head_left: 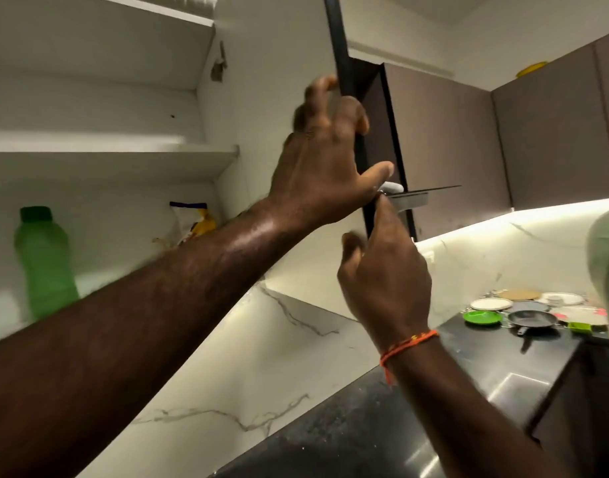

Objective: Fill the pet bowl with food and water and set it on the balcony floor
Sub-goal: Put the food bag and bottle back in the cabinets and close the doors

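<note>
Head view: left hand [325, 146] curled round edge of open cabinet door [348, 98]; right hand [382, 270] at door's lower corner, grip unclear. Pet bowl not in view; green bottle [44, 260] and yellow bag [192, 222], possibly food, on shelf. Judged at start: filling and balcony placement outstanding.

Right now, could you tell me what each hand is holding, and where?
Left hand grips the cupboard door by its edge; right hand holds that edge lower down.
</note>
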